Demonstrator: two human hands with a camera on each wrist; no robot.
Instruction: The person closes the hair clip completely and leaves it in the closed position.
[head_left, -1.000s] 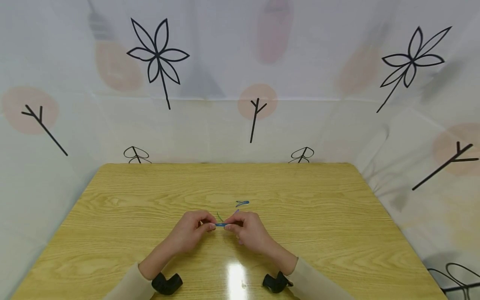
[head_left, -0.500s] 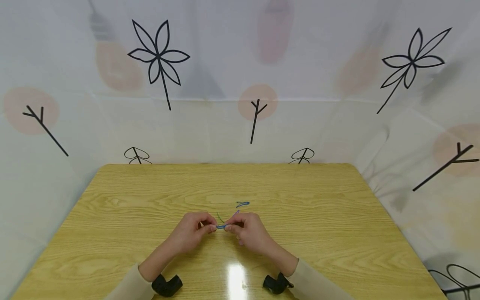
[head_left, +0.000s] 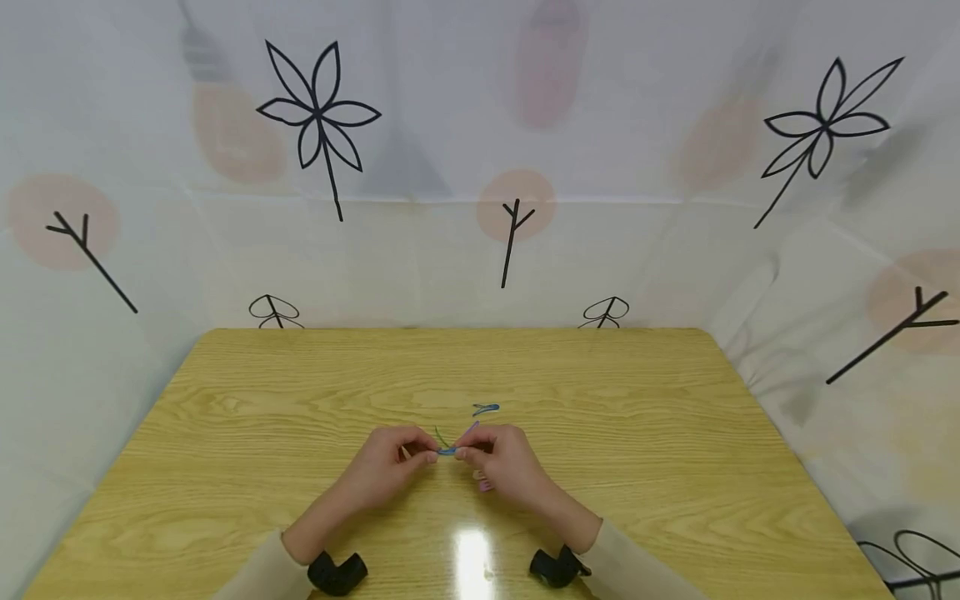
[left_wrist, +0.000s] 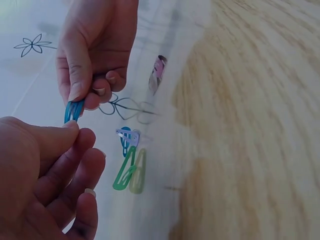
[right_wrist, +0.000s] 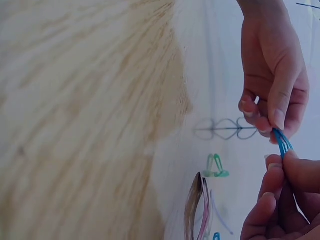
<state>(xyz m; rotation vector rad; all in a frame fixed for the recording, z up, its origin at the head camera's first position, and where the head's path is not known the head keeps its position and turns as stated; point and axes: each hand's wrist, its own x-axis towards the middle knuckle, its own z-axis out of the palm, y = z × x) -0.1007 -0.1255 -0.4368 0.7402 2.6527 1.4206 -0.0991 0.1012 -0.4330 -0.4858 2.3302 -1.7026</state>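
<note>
A blue snap hair clip is held between both hands over the middle of the table. My left hand pinches one end between thumb and index finger. At the other end, the thumb and fingers of my right hand grip it. In the left wrist view the clip bridges the two thumbs, and its slotted middle shows. From the right wrist the clip looks slightly spread into thin strips. Just beyond the hands lie a green hair clip and a purple hair clip, partly hidden by fingers.
Another blue hair clip lies farther back on the wooden table. A pink-and-dark patterned clip rests near the right hand. Beside the green clip is a pale yellowish-green one. A printed white cloth surrounds the table.
Both hands have shifted slightly to the right with the blue hair clip still between them. More of the pink clip shows below my right hand. The clips on the table stay put.
</note>
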